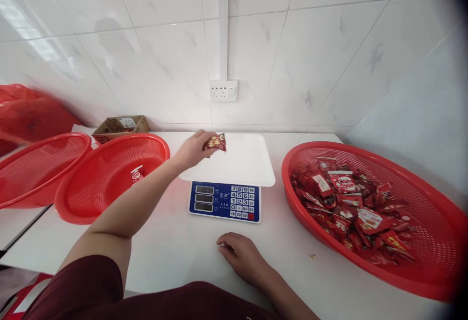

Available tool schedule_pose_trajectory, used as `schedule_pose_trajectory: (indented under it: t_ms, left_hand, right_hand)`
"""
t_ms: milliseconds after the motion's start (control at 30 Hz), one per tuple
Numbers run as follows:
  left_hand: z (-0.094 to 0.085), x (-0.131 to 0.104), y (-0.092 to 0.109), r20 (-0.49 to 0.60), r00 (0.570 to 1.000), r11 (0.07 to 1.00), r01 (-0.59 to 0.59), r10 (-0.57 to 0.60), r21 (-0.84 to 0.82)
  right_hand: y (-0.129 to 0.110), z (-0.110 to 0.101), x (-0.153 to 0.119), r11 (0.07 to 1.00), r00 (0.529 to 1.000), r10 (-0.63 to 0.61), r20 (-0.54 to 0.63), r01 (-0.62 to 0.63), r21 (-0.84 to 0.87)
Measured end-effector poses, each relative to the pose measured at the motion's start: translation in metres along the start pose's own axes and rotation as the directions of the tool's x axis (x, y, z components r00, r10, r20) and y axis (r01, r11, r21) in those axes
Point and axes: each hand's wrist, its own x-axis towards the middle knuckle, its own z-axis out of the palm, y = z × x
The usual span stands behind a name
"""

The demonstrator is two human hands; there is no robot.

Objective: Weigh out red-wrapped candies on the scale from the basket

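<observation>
My left hand point(193, 150) is closed on a small red packet point(215, 142) with gold print, held over the left part of the scale's white tray point(241, 157). In front of the tray is the scale's blue panel point(224, 202) with keys and three displays. My right hand point(241, 256) rests on the white table in front of the scale, fingers curled; whether it holds anything is hidden. A red and white packet point(137, 175) lies in the red basket point(109, 178) at the left. At the right, a larger red basket point(365, 152) holds several red packets point(343, 208).
Another red basket point(40, 164) stands at the far left, with a red plastic bag point(32, 113) behind it. An open cardboard box point(120, 126) sits by the wall. A small gold scrap point(312, 256) lies on the table point(171, 256). A socket point(223, 90) is on the wall.
</observation>
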Motion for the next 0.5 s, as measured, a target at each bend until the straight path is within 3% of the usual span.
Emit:
schedule_pose_trajectory:
  t_ms: [133,233,333,400,500]
  left_hand:
    - [-0.056,-0.041,-0.036,-0.229,0.956,0.968,0.216,-0.183,0.127]
    - [-0.086,-0.078,-0.06,-0.246,0.89,0.887,0.429,-0.383,0.169]
    - [-0.099,-0.105,-0.075,-0.11,0.845,0.815,0.533,-0.523,0.228]
    - [-0.099,-0.114,-0.077,-0.071,0.849,0.815,0.524,-0.524,0.247]
    - [-0.091,-0.11,-0.06,-0.185,0.88,0.869,0.467,-0.437,0.166]
  right_hand:
    - [-0.001,0.0,-0.001,1.0,1.0,-0.016,0.012,0.017,-0.021]
    - [-0.002,-0.001,-0.002,0.999,0.999,-0.021,0.038,0.023,-0.044]
    - [-0.002,0.0,-0.002,0.998,0.998,-0.028,0.051,0.03,-0.051]
    - [-0.003,0.001,-0.002,0.998,0.998,-0.027,0.05,0.03,-0.059]
    - [-0.011,-0.001,-0.005,0.995,0.998,-0.049,0.029,0.051,-0.084]
